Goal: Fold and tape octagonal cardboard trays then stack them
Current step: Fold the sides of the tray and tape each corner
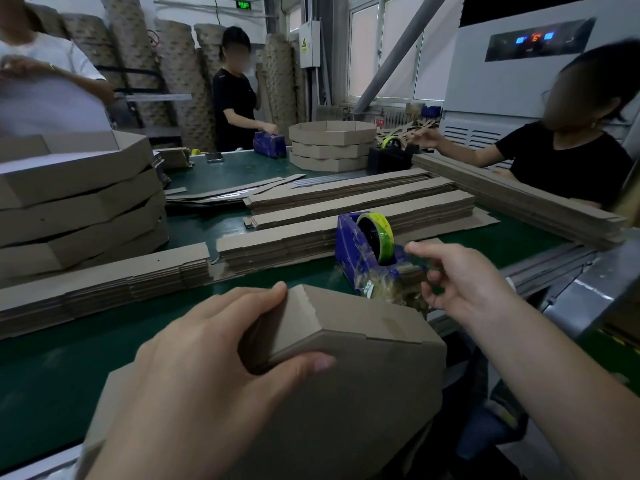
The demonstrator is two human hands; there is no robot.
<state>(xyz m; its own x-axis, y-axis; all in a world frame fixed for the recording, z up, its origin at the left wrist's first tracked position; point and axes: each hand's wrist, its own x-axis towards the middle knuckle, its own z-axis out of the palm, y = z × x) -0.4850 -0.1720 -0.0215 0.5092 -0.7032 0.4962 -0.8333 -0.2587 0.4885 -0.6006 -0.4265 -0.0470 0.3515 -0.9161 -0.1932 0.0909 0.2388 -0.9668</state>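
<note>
A brown cardboard tray (349, 375) lies folded at the near edge of the green table, one corner raised. My left hand (207, 355) grips that corner, fingers on top and thumb on the side wall. My right hand (460, 278) is at the front of a blue tape dispenser (367, 254) with a yellow-green roll, thumb and fingers pinching clear tape (398, 294) at its cutter. A short strip of tape shows on the tray wall near the corner.
Flat cardboard strips (346, 213) lie in rows across the table. Stacks of finished trays stand at the left (76, 202) and far middle (330, 147). Three other people work around the table. A second blue dispenser (270, 143) and a black one (388, 157) stand at the far side.
</note>
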